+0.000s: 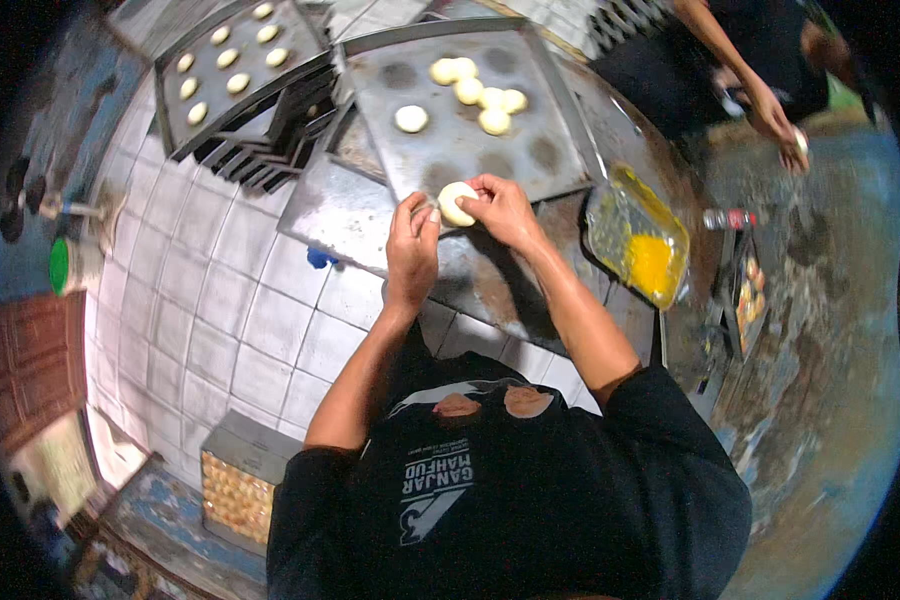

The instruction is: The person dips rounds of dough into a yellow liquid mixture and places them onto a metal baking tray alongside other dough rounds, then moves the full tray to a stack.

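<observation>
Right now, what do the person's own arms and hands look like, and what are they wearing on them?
Both hands, the left hand and the right hand, are bare: no gloves, and no rings or watch that I can make out. The forearms are uncovered too. A black short-sleeved shirt ends near the elbows, with a pale printed design on its front.

White tiled floor [220, 330] — dim light

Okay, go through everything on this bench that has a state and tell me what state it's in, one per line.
Dough round: held by both hands, off the tray.
Left hand: fingertips pinching the dough.
Right hand: gripping the dough.
Near baking tray: partly filled, six pieces.
Far baking tray: loaded with rows of pieces.
Clear container: open, yellow liquid inside.
</observation>
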A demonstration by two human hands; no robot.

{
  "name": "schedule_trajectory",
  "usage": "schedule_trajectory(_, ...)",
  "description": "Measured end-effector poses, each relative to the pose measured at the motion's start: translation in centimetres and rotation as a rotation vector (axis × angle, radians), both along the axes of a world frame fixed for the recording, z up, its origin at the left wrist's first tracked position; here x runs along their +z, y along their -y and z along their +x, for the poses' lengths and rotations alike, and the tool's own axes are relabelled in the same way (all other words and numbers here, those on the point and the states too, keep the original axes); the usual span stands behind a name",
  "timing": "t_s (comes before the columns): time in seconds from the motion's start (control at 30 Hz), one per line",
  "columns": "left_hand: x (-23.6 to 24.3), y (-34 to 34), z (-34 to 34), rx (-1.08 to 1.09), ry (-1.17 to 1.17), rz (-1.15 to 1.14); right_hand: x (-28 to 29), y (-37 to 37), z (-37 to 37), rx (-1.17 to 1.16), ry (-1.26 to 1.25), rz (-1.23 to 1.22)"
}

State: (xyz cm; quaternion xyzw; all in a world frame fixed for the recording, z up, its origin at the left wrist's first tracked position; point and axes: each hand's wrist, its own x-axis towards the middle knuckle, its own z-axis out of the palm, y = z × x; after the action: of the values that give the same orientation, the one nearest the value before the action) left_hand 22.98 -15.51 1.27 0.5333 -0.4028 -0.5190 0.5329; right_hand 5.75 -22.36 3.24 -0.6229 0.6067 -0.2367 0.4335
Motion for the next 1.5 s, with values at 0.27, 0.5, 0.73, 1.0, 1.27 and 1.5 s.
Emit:
schedule_trajectory(0.27, 6.1, -7.8, -15.7, -0.196, -0.330, 0.132, 6.4, -18.1, -9.4, -0.320, 0.145, -0.400)
schedule_trajectory(0.5, 8.7, -16.6, -25.4, -0.422, -0.021, 0.028, 4.6, -30.1, -16.8, -0.697, 0.834, -0.076)
schedule_trajectory(0.73, -1.2, -19.2, -23.2, -0.735, 0.114, 0.382, 4.6, -34.3, -20.2, -0.688, 0.091, -0.046)
schedule_trajectory(1.0, 0.6, -16.7, -24.6, -0.759, -0.224, 0.424, -4.9, -27.4, -26.2, -0.723, -0.003, -0.394)
schedule_trajectory(1.27, 3.2, -4.8, -28.7, -0.839, -0.045, 0.166, -13.0, -22.9, -32.2, -0.738, -0.573, -0.093)
schedule_trajectory(1.5, 1.8, 4.0, -32.5, -0.910, 0.026, 0.131, -5.5, -16.5, -36.6, -0.750, -0.685, -0.083)
